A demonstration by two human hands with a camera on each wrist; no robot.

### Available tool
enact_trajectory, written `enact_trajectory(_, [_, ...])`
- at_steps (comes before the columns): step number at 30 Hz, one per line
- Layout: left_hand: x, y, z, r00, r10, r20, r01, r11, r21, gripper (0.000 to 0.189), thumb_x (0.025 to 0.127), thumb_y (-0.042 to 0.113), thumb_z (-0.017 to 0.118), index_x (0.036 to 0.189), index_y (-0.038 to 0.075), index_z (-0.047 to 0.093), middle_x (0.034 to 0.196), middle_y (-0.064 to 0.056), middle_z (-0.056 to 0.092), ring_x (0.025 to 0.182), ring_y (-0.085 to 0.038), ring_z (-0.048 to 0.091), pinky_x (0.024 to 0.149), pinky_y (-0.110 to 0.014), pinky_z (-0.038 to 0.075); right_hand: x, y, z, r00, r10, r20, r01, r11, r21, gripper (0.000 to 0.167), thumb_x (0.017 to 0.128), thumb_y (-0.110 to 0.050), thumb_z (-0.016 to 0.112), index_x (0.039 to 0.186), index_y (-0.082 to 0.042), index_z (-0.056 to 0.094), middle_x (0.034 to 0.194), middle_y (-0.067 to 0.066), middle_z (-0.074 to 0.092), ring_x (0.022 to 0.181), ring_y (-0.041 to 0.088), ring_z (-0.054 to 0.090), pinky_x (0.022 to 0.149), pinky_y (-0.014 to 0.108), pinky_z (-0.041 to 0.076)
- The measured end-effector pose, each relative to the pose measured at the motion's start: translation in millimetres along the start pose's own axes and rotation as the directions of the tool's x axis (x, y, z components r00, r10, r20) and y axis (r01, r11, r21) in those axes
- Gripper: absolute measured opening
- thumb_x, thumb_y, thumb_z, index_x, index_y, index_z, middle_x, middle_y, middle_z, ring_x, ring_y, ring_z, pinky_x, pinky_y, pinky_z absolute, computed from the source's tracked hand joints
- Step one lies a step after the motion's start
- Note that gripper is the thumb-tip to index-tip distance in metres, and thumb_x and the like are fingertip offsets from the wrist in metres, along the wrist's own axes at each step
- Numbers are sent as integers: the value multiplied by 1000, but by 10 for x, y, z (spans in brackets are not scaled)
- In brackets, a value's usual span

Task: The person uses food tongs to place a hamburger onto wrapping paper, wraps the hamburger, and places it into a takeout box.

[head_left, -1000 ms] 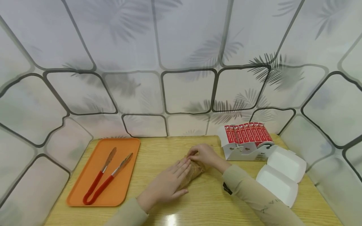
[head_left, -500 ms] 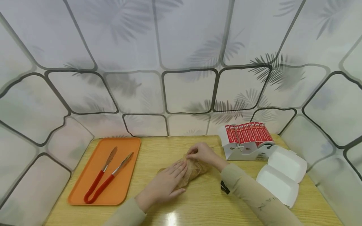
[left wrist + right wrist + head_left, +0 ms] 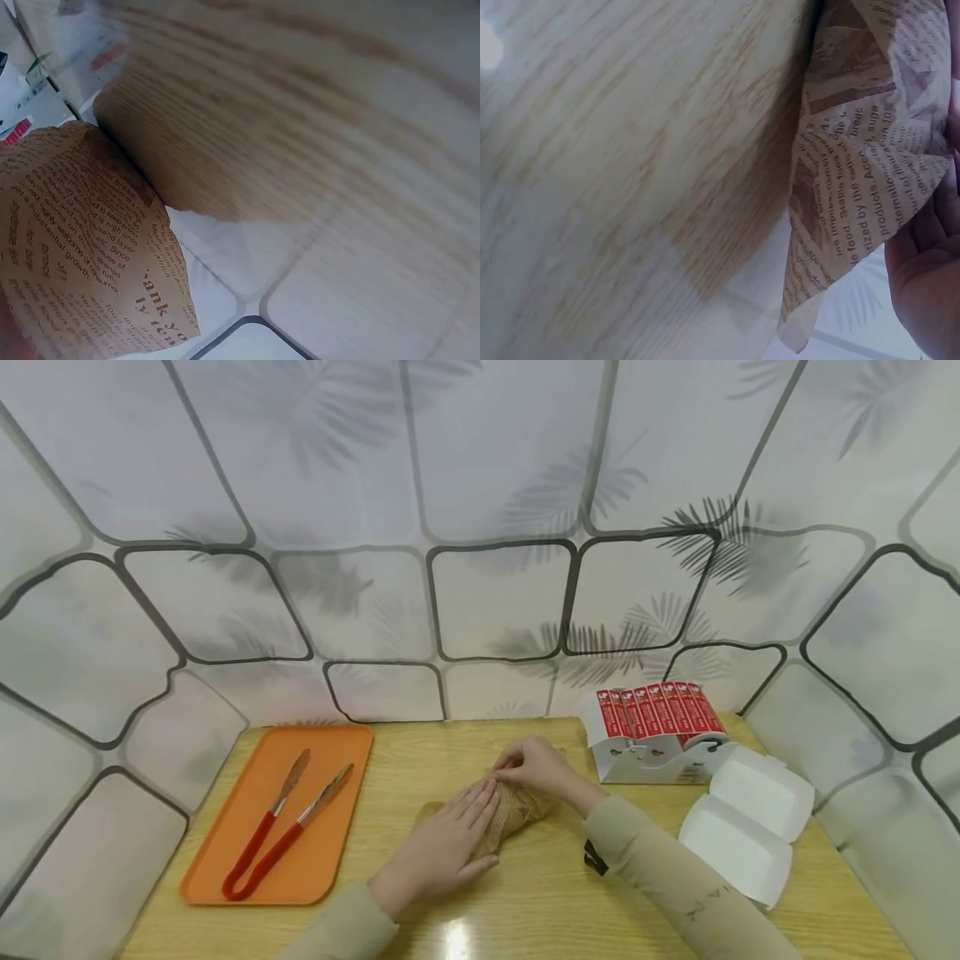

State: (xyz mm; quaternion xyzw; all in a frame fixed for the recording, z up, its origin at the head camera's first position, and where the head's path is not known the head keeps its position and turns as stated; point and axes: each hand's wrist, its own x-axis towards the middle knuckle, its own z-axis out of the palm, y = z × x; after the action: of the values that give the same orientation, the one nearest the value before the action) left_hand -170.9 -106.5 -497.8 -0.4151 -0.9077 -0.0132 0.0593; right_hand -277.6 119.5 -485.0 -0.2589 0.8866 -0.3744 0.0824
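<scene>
A bundle of brown printed wrapping paper (image 3: 510, 814) lies on the table between my two hands, and what it wraps is hidden. My left hand (image 3: 438, 847) lies across its left side with straight fingers, pressing on the paper. From the far right my right hand (image 3: 536, 767) pinches the paper's top edge between thumb and fingers, close to the left fingertips. The left wrist view shows a loose flap of the printed paper (image 3: 82, 240) sticking out. In the right wrist view a pointed fold of paper (image 3: 870, 165) runs beside the curled right hand (image 3: 930, 277).
On the left an orange tray (image 3: 225, 827) bears red-handled tongs (image 3: 262, 852). At the back right stands a white carton (image 3: 637, 768) packed with red boxes (image 3: 660, 712). A white clamshell container (image 3: 738, 852) lies open beside it. A patterned backdrop (image 3: 495, 610) surrounds the table.
A paper flap has come into sight left of my left hand. My right hand has shifted slightly left and away from me, still pinching the paper.
</scene>
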Motion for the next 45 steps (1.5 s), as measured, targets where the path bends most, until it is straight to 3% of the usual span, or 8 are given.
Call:
enact_trajectory(4, [-7,-3,18,1000,-8,27,8,1000,-9,81,110,51,49,165,-4,28,175,-21,23,163,-34,28,134,-44,30,-22,-22,-2,1000,1,-8,-1,1000,10,11,95,-16,80,101,-8,84,97,6,83,87,13,77,83,29,65])
enact_trajectory(14, [3,-6,2,999,-15,51,16,999,-30,85,109,55,48,166,-3,23,177,-21,18,165,-33,22,136,-44,27,-2,-56,13,978,189,-90,-183,981,69,13,94,-17,82,97,-4,84,94,9,83,85,16,76,78,32,65])
enact_trajectory(19, [13,3,-3,997,-24,67,26,999,-38,86,109,56,48,166,-4,24,176,-21,18,165,-33,23,135,-44,28,-29,-14,-10,979,175,-104,-168,983,75,13,95,-16,80,100,-4,83,95,9,83,84,13,73,77,29,62])
enact_trajectory(23, [16,0,11,997,-36,69,39,998,-47,86,109,56,48,167,-3,24,176,-20,20,164,-33,24,135,-43,28,-117,10,-72,968,185,-170,-174,982,76,15,95,-15,79,104,-3,82,98,12,82,86,20,74,79,33,64])
enact_trajectory(27, [14,-13,35,997,-42,65,45,998,-47,87,109,56,48,167,-3,22,176,-19,21,165,-32,24,135,-42,27,-266,32,-141,929,265,-259,-252,964,81,18,96,-15,79,108,-3,82,103,14,82,93,28,77,85,42,66])
enact_trajectory(31, [6,-21,48,998,-34,48,36,998,-48,88,108,56,51,166,-4,23,176,-21,23,164,-33,25,135,-43,28,-444,66,-190,865,365,-343,-340,931,132,19,96,-15,79,110,-3,82,106,16,82,97,32,77,86,47,65])
enact_trajectory(34, [3,-22,54,999,-28,40,30,998,-46,89,108,56,51,166,-4,23,176,-21,22,164,-33,25,135,-43,28,-566,107,-209,831,393,-394,-355,919,170,20,96,-13,78,111,0,81,108,18,81,98,35,77,85,47,65])
enact_trajectory(45, [6,-33,74,999,-26,30,27,998,-48,89,108,56,51,166,-4,24,175,-20,23,164,-33,25,135,-43,27,-783,287,-146,758,436,-485,-384,899,208,17,94,-14,81,104,0,83,97,17,82,89,29,77,80,36,63])
